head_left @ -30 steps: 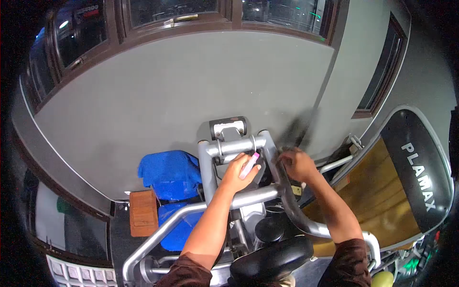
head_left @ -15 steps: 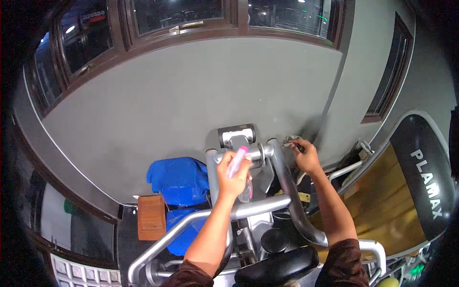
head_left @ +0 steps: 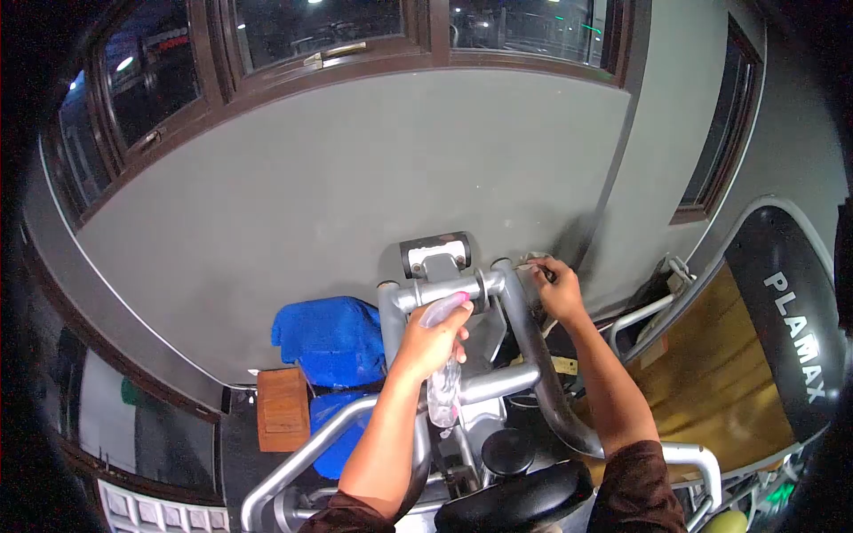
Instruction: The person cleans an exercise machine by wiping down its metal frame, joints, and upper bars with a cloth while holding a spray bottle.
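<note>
My left hand (head_left: 428, 342) is closed round the neck of a clear spray bottle (head_left: 443, 398) with a pink tip on its head. The bottle body hangs below my fingers, in front of the machine's grey metal frame (head_left: 502, 382). Up at the right upright's top end, my right hand (head_left: 560, 291) pinches a greyish cloth (head_left: 536, 259). A small dark part shows between those fingers; I cannot make out what it is. The cloth lies close beside the tube end, and whether it touches is unclear.
Black padded seat (head_left: 515, 502) below the frame. Blue cloth-covered chair (head_left: 329, 342) and brown wooden box (head_left: 283, 409) stand left. A large PLAMAX panel (head_left: 755, 338) leans at the right. Grey wall (head_left: 338, 178) and windows lie ahead.
The spray bottle has turned in my left hand: its head tilts more to the right and its body now shows below the hand. My right hand has shifted slightly left with the cloth.
</note>
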The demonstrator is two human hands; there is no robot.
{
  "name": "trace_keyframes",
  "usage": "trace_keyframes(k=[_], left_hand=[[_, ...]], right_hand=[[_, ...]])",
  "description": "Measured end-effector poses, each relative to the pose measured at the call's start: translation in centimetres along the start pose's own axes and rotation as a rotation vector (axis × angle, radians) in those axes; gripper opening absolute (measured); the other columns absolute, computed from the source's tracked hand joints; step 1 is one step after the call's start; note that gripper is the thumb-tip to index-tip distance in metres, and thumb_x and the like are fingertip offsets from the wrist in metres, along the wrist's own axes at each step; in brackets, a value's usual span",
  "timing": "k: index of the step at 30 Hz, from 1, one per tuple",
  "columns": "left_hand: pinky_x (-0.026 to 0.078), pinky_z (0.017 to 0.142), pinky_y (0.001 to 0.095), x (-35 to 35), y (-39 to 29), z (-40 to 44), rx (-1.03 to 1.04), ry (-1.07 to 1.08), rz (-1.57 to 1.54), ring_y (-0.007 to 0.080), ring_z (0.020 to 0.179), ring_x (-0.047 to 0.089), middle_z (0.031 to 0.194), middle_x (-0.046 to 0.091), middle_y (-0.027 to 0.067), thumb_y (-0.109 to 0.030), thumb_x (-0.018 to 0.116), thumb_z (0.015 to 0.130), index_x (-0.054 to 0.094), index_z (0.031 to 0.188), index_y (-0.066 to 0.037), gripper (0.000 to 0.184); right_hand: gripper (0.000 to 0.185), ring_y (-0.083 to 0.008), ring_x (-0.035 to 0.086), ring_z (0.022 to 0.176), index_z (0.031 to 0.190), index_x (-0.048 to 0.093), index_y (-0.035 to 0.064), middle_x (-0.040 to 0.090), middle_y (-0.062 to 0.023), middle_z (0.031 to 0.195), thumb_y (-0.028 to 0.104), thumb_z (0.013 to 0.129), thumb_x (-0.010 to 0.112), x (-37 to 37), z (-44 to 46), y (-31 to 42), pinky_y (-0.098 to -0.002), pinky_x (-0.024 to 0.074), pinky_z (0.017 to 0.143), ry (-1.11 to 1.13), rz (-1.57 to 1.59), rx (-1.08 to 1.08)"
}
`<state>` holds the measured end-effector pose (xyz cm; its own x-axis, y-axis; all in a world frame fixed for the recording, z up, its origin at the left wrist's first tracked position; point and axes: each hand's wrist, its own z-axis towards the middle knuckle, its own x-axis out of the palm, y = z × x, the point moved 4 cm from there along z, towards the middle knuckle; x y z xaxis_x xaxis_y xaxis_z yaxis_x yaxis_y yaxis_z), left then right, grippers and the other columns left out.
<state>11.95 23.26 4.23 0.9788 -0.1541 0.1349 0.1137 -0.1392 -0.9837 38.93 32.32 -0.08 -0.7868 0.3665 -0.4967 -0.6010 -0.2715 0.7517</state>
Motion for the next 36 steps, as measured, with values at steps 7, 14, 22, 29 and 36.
trace_keyframes(k=[7,14,22,29,36], left_hand=[[0.05,0.045,0.0303,-0.5,-1.1,-0.5,0.069,0.012,-0.017,0.0151,0.055,0.062,0.084,0.067,0.0095,-0.023,0.073,0.096,0.068,0.115,0.003,0.032],[0.049,0.045,0.0322,-1.7,-2.5,-1.0,0.248,-0.028,-0.145,0.0208,0.049,0.061,0.083,0.067,0.0154,-0.019,0.073,0.094,0.065,0.111,0.005,0.03],[0.049,0.044,0.0305,-3.8,-2.5,-0.6,0.297,-0.107,-0.196,0.0176,0.05,0.06,0.084,0.068,0.0133,-0.019,0.074,0.094,0.067,0.113,0.004,0.031],[0.048,0.044,0.0328,-3.4,-2.2,-0.5,0.348,-0.165,-0.245,0.0215,0.046,0.059,0.082,0.066,0.0182,-0.021,0.073,0.093,0.062,0.111,0.006,0.034],[0.049,0.046,0.0329,-3.0,-2.4,-0.8,0.362,-0.113,-0.225,0.0217,0.048,0.061,0.083,0.067,0.0187,-0.019,0.073,0.092,0.061,0.106,0.006,0.031]], right_hand=[[0.021,-0.0384,0.069,0.103,0.111,0.077,0.0226,0.069,-0.0102,0.118,0.023,0.091,0.069,4.2,-0.8,1.4,-0.0478,0.0553,0.091,0.157,-0.339,-0.039],[0.027,-0.0386,0.069,0.104,0.117,0.076,0.0266,0.07,-0.0102,0.12,0.033,0.095,0.061,6.8,3.5,-0.4,-0.0519,0.0557,0.09,0.128,-0.389,-0.083],[0.027,-0.0399,0.072,0.092,0.116,0.076,0.0249,0.073,-0.015,0.11,0.028,0.092,0.065,1.1,-5.1,2.3,-0.0508,0.059,0.08,0.23,-0.499,-0.145],[0.024,-0.0397,0.072,0.092,0.111,0.077,0.0219,0.073,-0.0145,0.113,0.028,0.091,0.066,-0.1,-8.2,3.0,-0.0513,0.0587,0.08,0.311,-0.578,-0.047],[0.018,-0.0409,0.071,0.095,0.104,0.075,0.0216,0.071,-0.0132,0.108,0.029,0.094,0.062,4.5,-1.1,2.3,-0.0537,0.0568,0.083,0.195,-0.542,-0.065]])
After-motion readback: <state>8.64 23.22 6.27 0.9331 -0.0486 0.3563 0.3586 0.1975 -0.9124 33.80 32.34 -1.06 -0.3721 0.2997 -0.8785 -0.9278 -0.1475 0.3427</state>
